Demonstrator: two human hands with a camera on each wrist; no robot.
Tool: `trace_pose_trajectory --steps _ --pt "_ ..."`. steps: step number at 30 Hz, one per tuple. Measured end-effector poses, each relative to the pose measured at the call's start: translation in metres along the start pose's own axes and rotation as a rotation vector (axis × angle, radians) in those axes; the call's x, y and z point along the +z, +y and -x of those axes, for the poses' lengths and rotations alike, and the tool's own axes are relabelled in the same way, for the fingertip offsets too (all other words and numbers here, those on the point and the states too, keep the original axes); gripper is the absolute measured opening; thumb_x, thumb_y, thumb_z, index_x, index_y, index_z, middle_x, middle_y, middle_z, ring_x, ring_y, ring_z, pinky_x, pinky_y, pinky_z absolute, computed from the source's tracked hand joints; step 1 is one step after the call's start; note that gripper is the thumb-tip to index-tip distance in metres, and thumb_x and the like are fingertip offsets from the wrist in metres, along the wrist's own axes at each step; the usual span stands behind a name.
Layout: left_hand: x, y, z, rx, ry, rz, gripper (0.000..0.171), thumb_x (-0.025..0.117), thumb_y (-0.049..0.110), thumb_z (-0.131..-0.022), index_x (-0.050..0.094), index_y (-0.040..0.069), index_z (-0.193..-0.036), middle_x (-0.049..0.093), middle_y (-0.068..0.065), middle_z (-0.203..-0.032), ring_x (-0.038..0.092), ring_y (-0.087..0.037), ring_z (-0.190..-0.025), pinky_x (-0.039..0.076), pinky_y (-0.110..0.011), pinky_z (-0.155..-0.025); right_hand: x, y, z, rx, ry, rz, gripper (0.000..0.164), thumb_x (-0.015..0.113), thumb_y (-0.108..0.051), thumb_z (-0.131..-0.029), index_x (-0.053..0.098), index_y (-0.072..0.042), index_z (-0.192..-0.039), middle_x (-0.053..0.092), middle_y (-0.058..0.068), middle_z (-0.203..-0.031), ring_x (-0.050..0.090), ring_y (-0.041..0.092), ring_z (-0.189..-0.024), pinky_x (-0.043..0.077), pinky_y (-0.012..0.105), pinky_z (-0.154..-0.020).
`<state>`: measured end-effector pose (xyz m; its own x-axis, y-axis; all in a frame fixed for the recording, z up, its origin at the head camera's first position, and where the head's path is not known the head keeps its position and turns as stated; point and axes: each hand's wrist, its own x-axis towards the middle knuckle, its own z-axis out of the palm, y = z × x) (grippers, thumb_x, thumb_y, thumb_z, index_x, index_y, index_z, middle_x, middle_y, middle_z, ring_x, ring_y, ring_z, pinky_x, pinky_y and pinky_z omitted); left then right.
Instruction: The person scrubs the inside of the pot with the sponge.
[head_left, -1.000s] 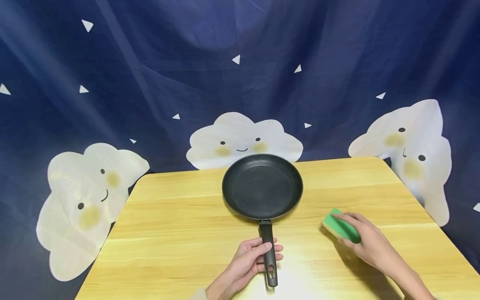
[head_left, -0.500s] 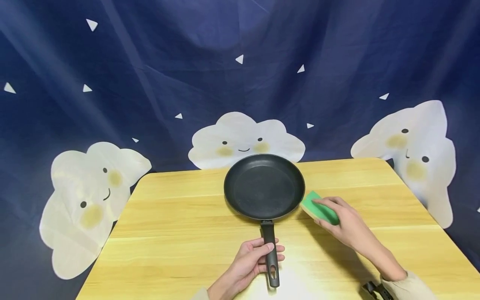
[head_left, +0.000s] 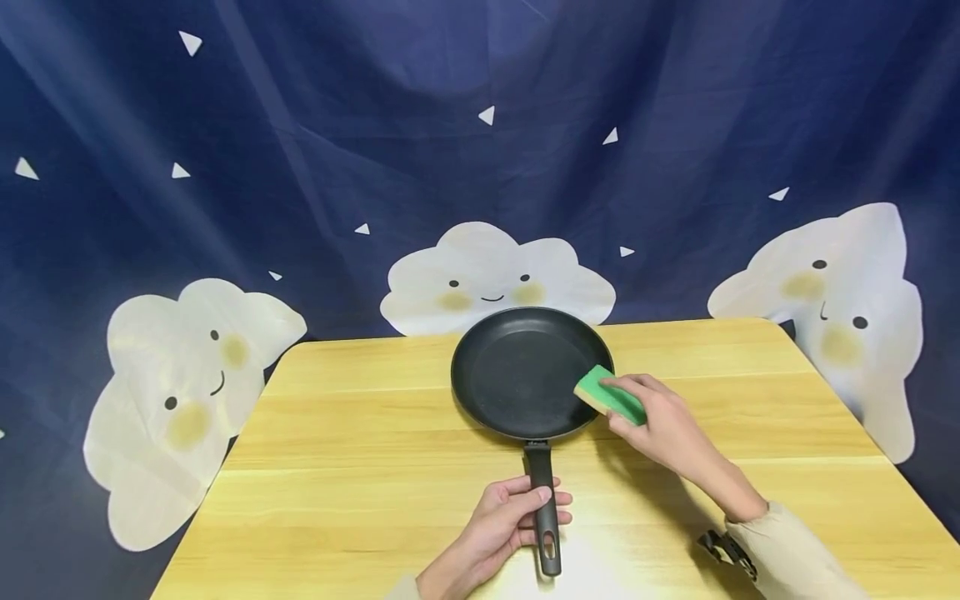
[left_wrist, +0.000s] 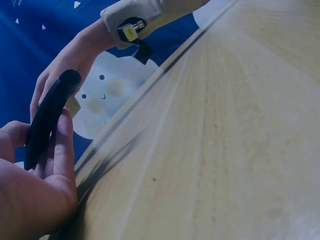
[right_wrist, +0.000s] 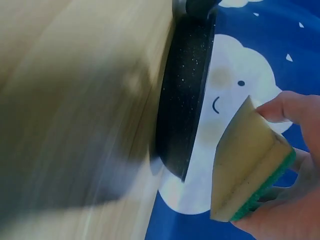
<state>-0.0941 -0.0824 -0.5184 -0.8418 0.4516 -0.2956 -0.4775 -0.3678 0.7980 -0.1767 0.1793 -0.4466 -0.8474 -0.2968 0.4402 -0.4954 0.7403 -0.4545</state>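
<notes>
A black frying pan point(head_left: 517, 375) stands mid-table in the head view, its handle point(head_left: 542, 500) pointing toward the person. My left hand point(head_left: 506, 521) grips that handle, thumb on top and fingers beneath; the left wrist view shows the dark handle point(left_wrist: 50, 117) between thumb and fingers. My right hand point(head_left: 663, 421) holds a sponge point(head_left: 609, 395) with a green scouring face up and a yellowish underside. The sponge overlaps the pan's right rim in the head view. From the right wrist, the sponge point(right_wrist: 250, 165) appears apart from the pan's speckled side point(right_wrist: 186, 95), higher than the rim.
The pan stands on a light wooden table point(head_left: 360, 467) with rounded far corners. Behind it hangs a dark blue curtain point(head_left: 420, 150) printed with smiling clouds and white triangles. A black device point(head_left: 727, 552) is strapped at the right sleeve's cuff.
My right hand has carried the sponge leftward and away from the person, from beside the pan to over its right rim. The left hand keeps its grip on the handle; the view shifts slightly.
</notes>
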Motion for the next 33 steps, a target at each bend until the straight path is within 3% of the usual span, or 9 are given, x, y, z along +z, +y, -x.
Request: trace_pose_trajectory --steps 7,14,20,26,33 --pt "-0.001 0.0 0.0 0.01 -0.008 -0.004 0.046 0.067 0.016 -0.1 0.056 -0.012 -0.135 0.071 -0.023 -0.12 0.075 -0.023 -0.097 0.061 -0.024 -0.066 0.017 -0.003 -0.019 -0.05 -0.102 -0.022 0.042 0.078 -0.017 -0.086 0.071 -0.009 -0.126 0.067 0.015 -0.121 0.065 0.036 -0.107 0.055 0.051 -0.085" --pt "0.0 0.0 0.0 0.008 -0.004 -0.013 0.046 0.068 0.017 -0.099 0.057 -0.011 -0.135 0.072 -0.022 -0.119 0.075 -0.022 -0.096 0.061 -0.024 -0.066 0.029 -0.007 -0.034 -0.068 -0.213 -0.033 0.039 0.076 -0.012 -0.082 0.074 -0.01 -0.121 0.065 0.017 -0.122 0.063 0.038 -0.108 0.054 0.054 -0.088" --pt "0.001 0.0 0.001 0.002 0.002 -0.009 0.046 0.069 0.017 -0.099 0.058 -0.01 -0.135 0.072 -0.022 -0.119 0.076 -0.022 -0.096 0.061 -0.023 -0.064 0.034 -0.008 -0.044 -0.072 -0.364 -0.023 0.037 0.073 -0.011 -0.082 0.073 -0.009 -0.12 0.065 0.017 -0.122 0.06 0.04 -0.114 0.053 0.057 -0.092" --pt "0.001 0.001 0.001 0.01 -0.013 -0.008 0.047 0.068 0.017 -0.099 0.057 -0.011 -0.135 0.072 -0.023 -0.119 0.075 -0.022 -0.097 0.061 -0.024 -0.065 0.033 -0.009 -0.052 -0.081 -0.471 0.0 0.028 0.073 -0.01 -0.088 0.076 -0.004 -0.114 0.067 0.018 -0.118 0.06 0.041 -0.113 0.051 0.057 -0.095" --pt "-0.001 0.0 0.001 0.008 -0.018 -0.004 0.048 0.068 0.017 -0.099 0.056 -0.012 -0.135 0.071 -0.023 -0.119 0.075 -0.022 -0.097 0.061 -0.024 -0.065 0.027 -0.012 -0.061 -0.079 -0.585 0.056 0.027 0.073 -0.012 -0.09 0.077 -0.008 -0.116 0.071 0.013 -0.115 0.061 0.036 -0.11 0.051 0.049 -0.089"
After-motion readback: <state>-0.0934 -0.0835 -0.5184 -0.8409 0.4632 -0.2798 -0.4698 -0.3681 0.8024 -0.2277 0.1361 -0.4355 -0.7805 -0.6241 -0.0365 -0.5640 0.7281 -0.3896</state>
